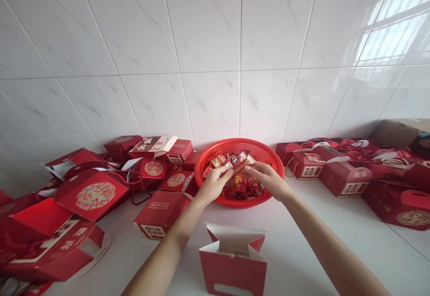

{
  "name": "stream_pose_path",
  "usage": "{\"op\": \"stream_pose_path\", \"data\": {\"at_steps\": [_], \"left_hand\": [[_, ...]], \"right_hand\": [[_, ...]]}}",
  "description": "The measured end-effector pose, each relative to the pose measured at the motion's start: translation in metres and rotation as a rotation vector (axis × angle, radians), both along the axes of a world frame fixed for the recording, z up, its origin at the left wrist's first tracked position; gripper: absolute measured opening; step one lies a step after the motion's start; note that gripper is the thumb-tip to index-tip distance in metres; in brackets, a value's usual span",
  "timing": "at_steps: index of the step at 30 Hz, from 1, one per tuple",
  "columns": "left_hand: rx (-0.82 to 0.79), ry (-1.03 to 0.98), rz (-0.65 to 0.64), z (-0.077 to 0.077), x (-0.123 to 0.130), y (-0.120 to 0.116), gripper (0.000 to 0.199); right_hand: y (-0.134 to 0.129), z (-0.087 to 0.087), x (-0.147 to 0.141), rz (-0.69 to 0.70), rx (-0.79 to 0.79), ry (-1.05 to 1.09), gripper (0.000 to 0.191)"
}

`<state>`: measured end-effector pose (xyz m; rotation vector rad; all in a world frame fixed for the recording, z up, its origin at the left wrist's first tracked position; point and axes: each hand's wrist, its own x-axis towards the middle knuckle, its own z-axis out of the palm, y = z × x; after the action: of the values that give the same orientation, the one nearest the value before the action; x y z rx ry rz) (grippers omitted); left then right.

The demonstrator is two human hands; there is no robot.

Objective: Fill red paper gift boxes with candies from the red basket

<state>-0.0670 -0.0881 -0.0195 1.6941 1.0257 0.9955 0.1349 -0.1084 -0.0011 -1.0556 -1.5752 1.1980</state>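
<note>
A round red plastic basket [247, 204] stands against the wall, with wrapped sweets [239, 187] in red and other colours inside. Over its left part is my left hand [215, 183], its fingers bent round a small wrapped piece that I cannot make out. My right hand [268, 179] reaches over the right part, fingertips on or just above the wrappers; whether it grips one is hidden. Nearer to me an upright red box [233, 271] stands with its white-lined top open, between my forearms.
Several red boxes, some with open flaps [97, 195], crowd the left side. More red boxes with handles [347, 179] line the right. A brown carton [394, 132] sits at the far right, beside the white tiled wall [211, 103].
</note>
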Motion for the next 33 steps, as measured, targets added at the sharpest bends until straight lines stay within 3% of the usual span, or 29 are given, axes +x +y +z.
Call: {"op": "stream_pose_path", "data": {"at_steps": [3,7,11,16,21,28,30,33], "left_hand": [[-0.040,-0.031,0.023,-0.003,0.001,0.002,0.043],[0.026,0.022,0.096,-0.002,0.001,-0.001,0.032],[0.047,0.279,0.014,0.005,0.005,-0.007,0.028],[-0.055,0.629,-0.074,0.012,0.017,-0.012,0.028],[-0.130,0.722,-0.056,0.017,0.022,-0.012,0.023],[-0.119,0.673,-0.039,0.013,0.019,-0.007,0.025],[-0.129,0.524,-0.008,0.012,0.017,-0.006,0.031],[-0.221,0.136,0.043,0.012,0.012,-0.003,0.033]], "right_hand": [[0.008,-0.004,-0.007,-0.062,-0.035,0.241,0.046],[0.016,-0.007,-0.013,-0.215,-0.083,0.453,0.029],[0.016,-0.001,-0.009,-0.205,-0.233,0.651,0.018],[0.013,0.004,-0.004,-0.170,-0.299,0.704,0.015],[0.012,0.004,-0.004,-0.206,-0.269,0.702,0.017],[0.011,0.001,-0.004,-0.204,-0.234,0.625,0.020],[0.012,-0.001,-0.003,-0.207,-0.229,0.625,0.021],[0.012,-0.003,-0.001,-0.201,-0.225,0.632,0.020]]}}
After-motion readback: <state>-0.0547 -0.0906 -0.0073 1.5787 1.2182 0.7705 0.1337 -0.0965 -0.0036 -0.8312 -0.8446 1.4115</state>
